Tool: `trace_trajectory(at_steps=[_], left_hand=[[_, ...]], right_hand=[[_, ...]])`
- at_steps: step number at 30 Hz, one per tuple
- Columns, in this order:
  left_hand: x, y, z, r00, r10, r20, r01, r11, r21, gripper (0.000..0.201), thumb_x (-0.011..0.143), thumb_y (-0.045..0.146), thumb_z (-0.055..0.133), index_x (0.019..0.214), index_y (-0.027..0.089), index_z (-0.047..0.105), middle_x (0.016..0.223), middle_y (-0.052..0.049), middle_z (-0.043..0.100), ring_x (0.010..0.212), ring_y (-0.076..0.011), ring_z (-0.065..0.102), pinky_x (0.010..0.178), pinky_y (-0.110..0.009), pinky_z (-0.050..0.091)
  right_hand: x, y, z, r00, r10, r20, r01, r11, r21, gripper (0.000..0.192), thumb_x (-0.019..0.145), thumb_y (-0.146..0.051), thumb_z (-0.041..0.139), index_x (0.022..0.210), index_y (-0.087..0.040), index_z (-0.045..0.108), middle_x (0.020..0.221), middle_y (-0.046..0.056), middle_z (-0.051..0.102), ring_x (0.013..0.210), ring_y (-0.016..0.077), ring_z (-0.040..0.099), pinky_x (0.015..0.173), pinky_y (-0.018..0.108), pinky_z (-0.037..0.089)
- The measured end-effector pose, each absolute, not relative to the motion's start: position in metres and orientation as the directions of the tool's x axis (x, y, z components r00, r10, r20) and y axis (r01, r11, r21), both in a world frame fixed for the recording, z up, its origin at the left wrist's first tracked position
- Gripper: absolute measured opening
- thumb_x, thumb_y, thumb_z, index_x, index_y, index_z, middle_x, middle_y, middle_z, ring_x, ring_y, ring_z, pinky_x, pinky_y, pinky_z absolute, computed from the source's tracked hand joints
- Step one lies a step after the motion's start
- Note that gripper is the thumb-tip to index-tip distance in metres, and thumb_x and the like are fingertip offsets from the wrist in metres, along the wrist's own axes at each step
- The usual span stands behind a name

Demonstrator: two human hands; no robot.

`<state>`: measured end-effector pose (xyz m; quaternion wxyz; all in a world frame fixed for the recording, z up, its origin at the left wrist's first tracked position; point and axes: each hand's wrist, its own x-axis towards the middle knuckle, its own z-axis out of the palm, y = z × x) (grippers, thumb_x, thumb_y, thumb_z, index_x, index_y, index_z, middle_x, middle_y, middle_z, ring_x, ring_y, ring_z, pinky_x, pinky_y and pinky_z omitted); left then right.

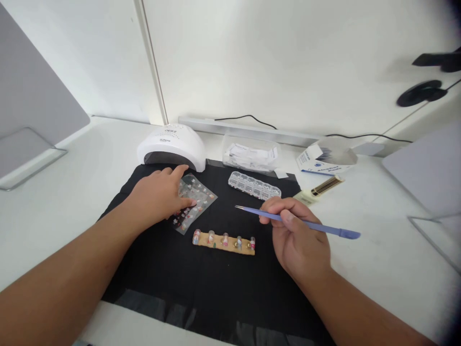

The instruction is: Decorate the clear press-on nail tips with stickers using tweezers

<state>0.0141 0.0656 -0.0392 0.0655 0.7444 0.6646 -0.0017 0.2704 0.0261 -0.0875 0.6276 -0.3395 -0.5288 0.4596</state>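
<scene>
A clear nail sticker sheet (200, 199) with small printed figures lies on the black cloth. My left hand (158, 194) rests over its left part, thumb on the sheet and index finger stretched toward the lamp. Pinched between the thumb and fingers of my right hand (300, 235) is a pair of purple tweezers (324, 228), its bare metal tips pointing left above the cloth. Below those tips sits a tan strip (219, 241) carrying several decorated false nails (225, 239); two or so show gold beads. Nothing visible is between the tweezer tips.
A white nail lamp (173, 144) stands at the back left. Behind the black cloth (216, 283) are a clear tub of white packets (252, 156) and an open carton (324, 158). A compartment case (255, 186) and a gold-capped bottle (320, 190) lie near my right hand.
</scene>
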Motion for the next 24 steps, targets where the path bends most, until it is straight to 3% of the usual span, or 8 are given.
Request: trace_trajectory(at_steps=[7,10,18,21,24], left_hand=[[0.0110,0.0686,-0.0414,0.123,0.992,-0.027,0.979,-0.117,0.164,0.062,0.087,0.037,0.054,0.146,0.023,0.041,0.128,-0.014,0.062,0.103,-0.0358,0.067,0.082,-0.045,0.052],[0.0111,0.0687,-0.0419,0.139,0.990,0.004,0.970,-0.137,0.199,0.057,0.087,0.032,0.052,0.143,0.023,0.044,0.122,-0.011,0.065,0.092,-0.0302,0.069,0.076,-0.040,0.052],[0.0102,0.0690,-0.0415,0.143,0.983,0.112,0.945,-0.169,0.279,0.044,0.091,0.026,0.047,0.134,0.025,0.052,0.101,-0.007,0.068,0.084,-0.0254,0.066,0.075,-0.038,0.050],[0.0086,0.0662,-0.0421,0.141,0.959,0.246,0.890,-0.232,0.394,0.044,0.093,0.024,0.046,0.136,0.024,0.049,0.094,-0.004,0.063,0.077,-0.0217,0.062,0.073,-0.036,0.048],[0.0094,0.0597,-0.0442,0.168,0.874,0.455,0.762,-0.408,0.503,0.044,0.094,0.021,0.049,0.138,0.024,0.045,0.090,-0.001,0.055,0.077,-0.0174,0.057,0.073,-0.033,0.047]], right_hand=[[0.2706,0.0265,-0.0869,0.017,0.937,0.348,-0.207,0.344,-0.916,0.017,0.083,-0.021,0.057,0.075,-0.023,0.072,0.062,0.000,0.063,0.066,0.0169,0.056,0.065,0.033,0.041],[0.2704,0.0251,-0.0868,0.024,0.938,0.346,-0.205,0.344,-0.916,0.017,0.083,-0.022,0.058,0.076,-0.023,0.073,0.063,0.000,0.064,0.066,0.0174,0.056,0.066,0.034,0.041],[0.2686,0.0242,-0.0840,0.032,0.935,0.353,-0.195,0.352,-0.915,0.016,0.082,-0.023,0.058,0.075,-0.023,0.072,0.064,0.000,0.064,0.065,0.0174,0.057,0.064,0.034,0.042],[0.2691,0.0246,-0.0851,0.024,0.930,0.366,-0.196,0.363,-0.911,0.016,0.083,-0.023,0.058,0.076,-0.023,0.072,0.064,0.000,0.064,0.065,0.0177,0.057,0.063,0.034,0.041],[0.2696,0.0240,-0.0864,0.017,0.916,0.400,-0.213,0.395,-0.894,0.017,0.085,-0.023,0.057,0.079,-0.023,0.073,0.066,0.000,0.064,0.067,0.0177,0.057,0.065,0.034,0.041]])
